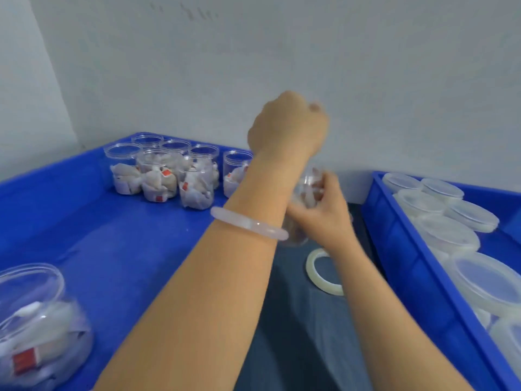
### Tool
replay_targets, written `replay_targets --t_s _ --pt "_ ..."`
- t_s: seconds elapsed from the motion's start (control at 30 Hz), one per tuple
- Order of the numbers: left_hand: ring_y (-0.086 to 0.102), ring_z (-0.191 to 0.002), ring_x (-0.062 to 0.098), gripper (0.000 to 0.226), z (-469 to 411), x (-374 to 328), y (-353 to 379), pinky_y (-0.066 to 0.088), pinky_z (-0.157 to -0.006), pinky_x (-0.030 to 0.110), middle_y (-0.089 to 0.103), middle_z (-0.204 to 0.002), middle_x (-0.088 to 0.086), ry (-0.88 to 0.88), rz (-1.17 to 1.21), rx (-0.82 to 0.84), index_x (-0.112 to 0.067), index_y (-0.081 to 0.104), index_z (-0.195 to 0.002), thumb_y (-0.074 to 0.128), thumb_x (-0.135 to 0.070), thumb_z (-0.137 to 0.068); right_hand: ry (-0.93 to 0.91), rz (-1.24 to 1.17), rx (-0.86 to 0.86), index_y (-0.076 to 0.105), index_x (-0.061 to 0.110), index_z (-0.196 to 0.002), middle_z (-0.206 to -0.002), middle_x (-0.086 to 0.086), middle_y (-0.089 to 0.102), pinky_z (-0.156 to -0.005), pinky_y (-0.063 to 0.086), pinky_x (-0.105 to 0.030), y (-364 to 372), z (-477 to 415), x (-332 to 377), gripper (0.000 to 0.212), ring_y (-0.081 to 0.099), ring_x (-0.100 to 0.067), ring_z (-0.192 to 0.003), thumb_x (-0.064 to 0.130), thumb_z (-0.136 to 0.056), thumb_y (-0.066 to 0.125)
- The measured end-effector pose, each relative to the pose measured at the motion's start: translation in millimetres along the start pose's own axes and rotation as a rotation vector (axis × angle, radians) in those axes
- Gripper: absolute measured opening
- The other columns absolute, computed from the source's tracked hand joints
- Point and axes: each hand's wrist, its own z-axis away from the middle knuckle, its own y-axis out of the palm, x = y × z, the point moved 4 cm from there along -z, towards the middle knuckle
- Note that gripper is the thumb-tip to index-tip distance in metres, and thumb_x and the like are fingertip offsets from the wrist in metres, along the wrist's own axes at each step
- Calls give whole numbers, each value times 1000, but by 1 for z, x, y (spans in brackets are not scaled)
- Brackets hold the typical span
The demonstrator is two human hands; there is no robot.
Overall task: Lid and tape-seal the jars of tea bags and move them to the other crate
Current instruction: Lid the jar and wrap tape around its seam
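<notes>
Gripping a clear jar (306, 190) of tea bags, our right hand (324, 213) sits just beyond the tape roll (322, 273), fingers and thumb wrapped round the jar's side. The jar is held up off the surface and is blurred, so we cannot tell whether its lid is on. Our left hand (287, 122) is raised higher, above and beyond the tape roll, with its back toward us and the fingers curled in. We cannot tell whether anything is pinched in them. A pale bracelet (248, 222) rings the left wrist.

The tape roll lies flat on a dark cloth (296, 334), partly hidden by our right forearm. Left of the roll stands a blue crate (84, 221); in its far corner is a cluster of open jars (169, 170) with tea bags inside, touching one another. A single jar (36, 320) of tea bags stands at its near edge, well apart from the cluster. Right of the roll is a second blue crate (408, 263), packed with lidded jars (451, 221) set side by side.
</notes>
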Motion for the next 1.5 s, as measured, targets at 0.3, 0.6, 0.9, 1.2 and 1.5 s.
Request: replay_targets --t_s 0.3,0.6,0.9,1.2,1.5 --pt "49 -90 30 25 50 134 111 35 -58 22 58 -89 5 -279 103 271 -8 58 -77 41 7 -88 39 -113 6 40 43 -119 -118 21 49 -84 39 -3 -5 84 -80 78 48 14 -107 31 -53 79" --pt "45 -109 23 16 92 180 154 39 -85 33 57 -108 2 45 -234 321 -17 63 -94 48 -17 -97 -13 -167 13 35 56 -123 -103 41 51 -74 40 0 -1 87 -90 83 55 13 -98 26 -57 75" --pt "54 -54 9 23 106 114 70 56 -64 31 51 -58 -4 -357 1547 -27 -10 62 -88 43 -5 -99 -27 -176 10 39 49 -123 -104 39 58 -70 42 0 -1 88 -89 79 58 15 -93 9 -64 75" --pt "36 -54 15 27 112 108 68 33 -53 30 43 -60 10 -334 642 55 5 58 -72 57 -19 -83 -35 -189 38 39 36 -130 -117 31 59 -85 41 -4 0 88 -87 80 55 8 -111 5 -66 75" --pt "58 -79 6 17 121 112 76 47 -71 22 63 -86 -11 -251 612 -65 -33 63 -92 54 -18 -92 -46 -171 -52 21 42 -137 -145 17 35 -98 34 -6 -20 78 -59 98 38 9 -128 45 -55 73"
